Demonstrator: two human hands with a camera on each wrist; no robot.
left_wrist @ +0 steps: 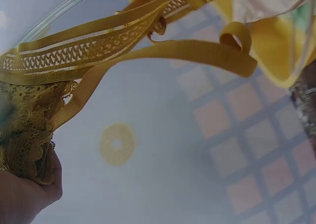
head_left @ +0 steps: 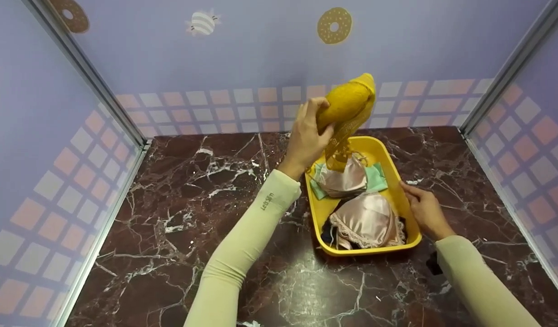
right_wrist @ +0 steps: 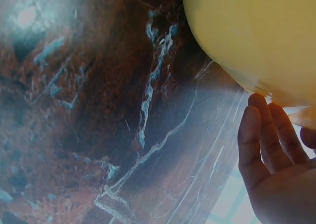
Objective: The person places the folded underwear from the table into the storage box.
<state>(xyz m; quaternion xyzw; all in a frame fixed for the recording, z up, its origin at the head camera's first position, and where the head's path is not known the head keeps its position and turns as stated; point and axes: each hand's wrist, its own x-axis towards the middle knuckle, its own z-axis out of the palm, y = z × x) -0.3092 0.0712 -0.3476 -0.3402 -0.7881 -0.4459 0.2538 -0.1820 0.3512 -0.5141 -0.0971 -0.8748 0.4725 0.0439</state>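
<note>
My left hand (head_left: 305, 136) grips a mustard-yellow lace bra (head_left: 345, 105) by its cup and holds it up over the far part of a yellow plastic tub (head_left: 323, 218). The bra's openwork band and a loose strap (left_wrist: 197, 52) hang down in the left wrist view, towards the tub. Against the tub's right side rests my right hand (head_left: 426, 211); in the right wrist view its nearly straight fingers (right_wrist: 253, 135) touch the outer wall. Inside the tub lie a pale pink satin bra (head_left: 372, 215) with lace trim and, farther back, another pink satin bra (head_left: 344, 179).
Mint-green fabric (head_left: 376, 178) shows beneath the farther pink bra, and dark fabric (head_left: 328, 234) under the nearer one. The tub stands on a dark red marbled tabletop (head_left: 179, 236). Lilac patterned panels (head_left: 261, 54) enclose the back and both sides.
</note>
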